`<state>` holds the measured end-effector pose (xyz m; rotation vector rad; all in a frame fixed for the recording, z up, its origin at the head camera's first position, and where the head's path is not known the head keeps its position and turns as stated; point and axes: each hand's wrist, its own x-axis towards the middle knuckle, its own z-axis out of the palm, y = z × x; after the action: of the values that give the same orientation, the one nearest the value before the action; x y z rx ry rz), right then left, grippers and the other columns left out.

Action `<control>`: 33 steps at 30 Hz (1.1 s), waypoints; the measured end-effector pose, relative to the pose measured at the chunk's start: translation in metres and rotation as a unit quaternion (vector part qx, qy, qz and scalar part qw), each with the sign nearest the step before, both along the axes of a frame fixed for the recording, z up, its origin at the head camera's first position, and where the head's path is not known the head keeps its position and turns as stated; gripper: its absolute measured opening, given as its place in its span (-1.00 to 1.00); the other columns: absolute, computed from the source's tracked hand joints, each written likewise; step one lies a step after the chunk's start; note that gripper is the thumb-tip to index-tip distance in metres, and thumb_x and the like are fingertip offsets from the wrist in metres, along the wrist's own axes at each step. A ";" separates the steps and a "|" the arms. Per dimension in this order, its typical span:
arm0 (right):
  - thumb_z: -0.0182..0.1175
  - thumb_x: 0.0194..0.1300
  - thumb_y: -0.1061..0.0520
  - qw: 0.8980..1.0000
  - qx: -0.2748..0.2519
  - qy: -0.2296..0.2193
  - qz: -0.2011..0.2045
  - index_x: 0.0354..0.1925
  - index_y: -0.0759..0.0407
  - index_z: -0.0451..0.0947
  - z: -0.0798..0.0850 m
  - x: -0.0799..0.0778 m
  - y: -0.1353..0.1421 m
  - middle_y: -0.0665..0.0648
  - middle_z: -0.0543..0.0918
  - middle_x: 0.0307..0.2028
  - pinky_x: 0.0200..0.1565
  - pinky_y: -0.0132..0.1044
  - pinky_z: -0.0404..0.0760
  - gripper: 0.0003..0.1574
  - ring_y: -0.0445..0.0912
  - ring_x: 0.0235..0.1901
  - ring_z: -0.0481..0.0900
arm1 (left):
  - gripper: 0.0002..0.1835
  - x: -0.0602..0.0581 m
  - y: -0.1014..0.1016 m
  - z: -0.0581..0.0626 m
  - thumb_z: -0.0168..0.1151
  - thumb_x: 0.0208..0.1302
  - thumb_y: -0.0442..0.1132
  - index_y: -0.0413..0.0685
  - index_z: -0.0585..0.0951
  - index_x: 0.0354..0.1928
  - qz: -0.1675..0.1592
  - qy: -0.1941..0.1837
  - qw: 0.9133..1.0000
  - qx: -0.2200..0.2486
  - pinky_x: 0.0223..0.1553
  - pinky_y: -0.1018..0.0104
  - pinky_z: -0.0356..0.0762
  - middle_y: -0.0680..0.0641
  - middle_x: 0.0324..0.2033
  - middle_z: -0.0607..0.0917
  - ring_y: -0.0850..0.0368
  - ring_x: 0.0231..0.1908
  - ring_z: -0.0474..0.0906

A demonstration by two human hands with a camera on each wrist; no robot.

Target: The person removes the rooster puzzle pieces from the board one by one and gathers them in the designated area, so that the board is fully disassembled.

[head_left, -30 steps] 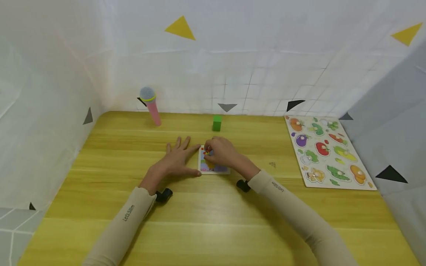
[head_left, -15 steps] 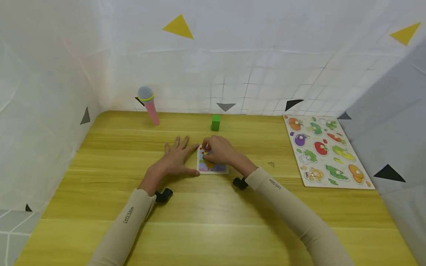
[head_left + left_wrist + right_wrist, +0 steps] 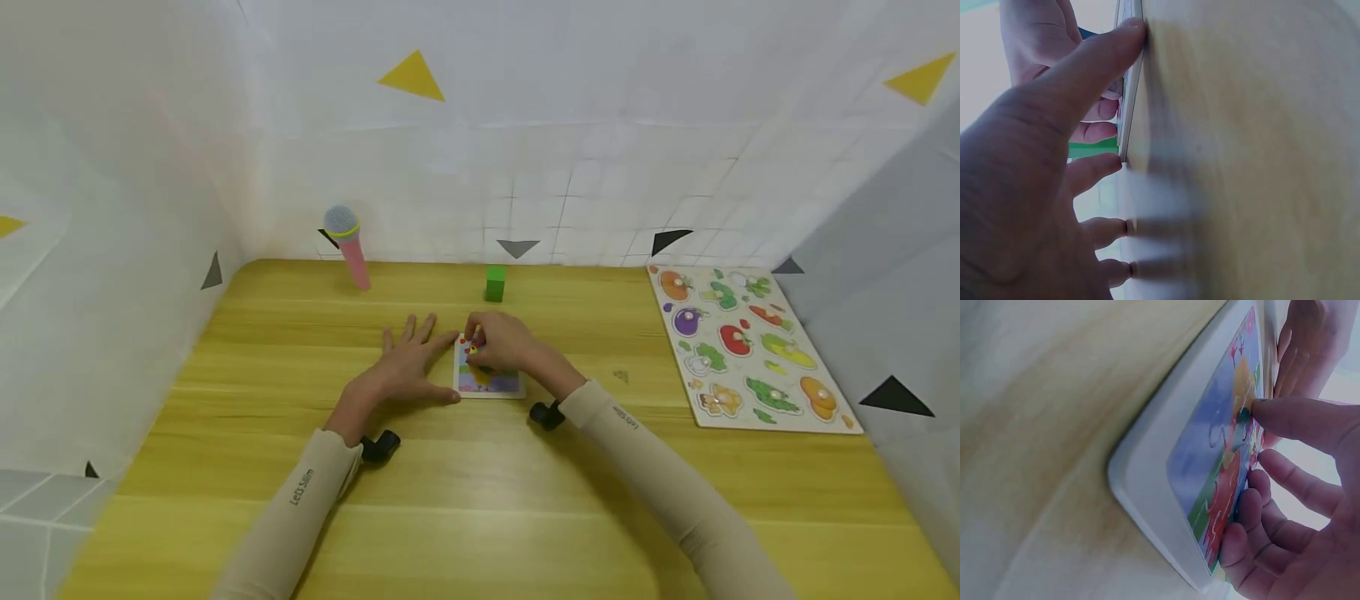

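Resting my left hand (image 3: 405, 369) on the wooden table (image 3: 480, 475), fingers spread wide, I touch the left edge of a small picture board (image 3: 498, 385) with thumb and index finger, near its two corners on that side. The board lies flat in front of me, white-rimmed, with a yellow bird (image 3: 1241, 394) showing in its bright picture. My right hand (image 3: 504, 342) is over its upper part, fingers bent and set narrow, the thumb and fingertips meeting the picture's surface; I cannot tell whether a piece is pinched between them. Beyond the board, and apart from it, stands a green block (image 3: 495, 284). Farther back on my left, near the wall covering (image 3: 450, 167), is a pink toy microphone (image 3: 351, 247) with a grey head and a yellow ring. Well off to my right lies a larger vegetable board (image 3: 741, 366).
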<state>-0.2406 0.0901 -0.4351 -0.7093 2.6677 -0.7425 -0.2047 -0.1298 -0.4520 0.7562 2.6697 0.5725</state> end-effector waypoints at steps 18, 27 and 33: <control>0.44 0.22 0.03 0.996 0.039 0.075 0.007 0.05 0.16 0.59 -0.002 0.009 0.000 0.13 0.58 -0.10 -0.10 -0.14 0.56 -0.52 -0.02 -0.13 0.55 | 0.12 -0.006 0.000 -0.007 0.34 0.09 0.42 0.23 0.06 0.60 -0.002 0.007 1.000 -0.003 0.27 -0.49 -0.56 -0.25 0.56 -0.26 -0.34 0.49 -0.51; 0.45 0.18 0.05 0.994 0.051 0.094 -0.005 0.02 0.13 0.57 0.001 0.015 -0.003 0.13 0.55 -0.13 -0.17 -0.15 0.54 -0.54 -0.03 -0.20 0.52 | 0.12 -0.003 0.000 -0.006 0.35 0.09 0.40 0.24 0.06 0.60 0.001 0.003 1.000 0.004 0.27 -0.49 -0.56 -0.24 0.56 -0.26 -0.34 0.49 -0.52; 0.45 0.15 0.04 0.994 0.052 0.096 0.000 0.01 0.16 0.56 0.001 0.015 -0.003 0.12 0.55 -0.15 -0.19 -0.16 0.55 -0.51 -0.03 -0.23 0.52 | 0.11 -0.002 0.000 -0.006 0.34 0.08 0.41 0.26 0.06 0.60 0.001 0.002 1.000 0.002 0.27 -0.49 -0.56 -0.23 0.56 -0.26 -0.32 0.49 -0.52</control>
<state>-0.2254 0.0874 -0.4339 -0.7893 2.8548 -0.5552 -0.2071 -0.1297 -0.4583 0.7568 2.6737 0.5783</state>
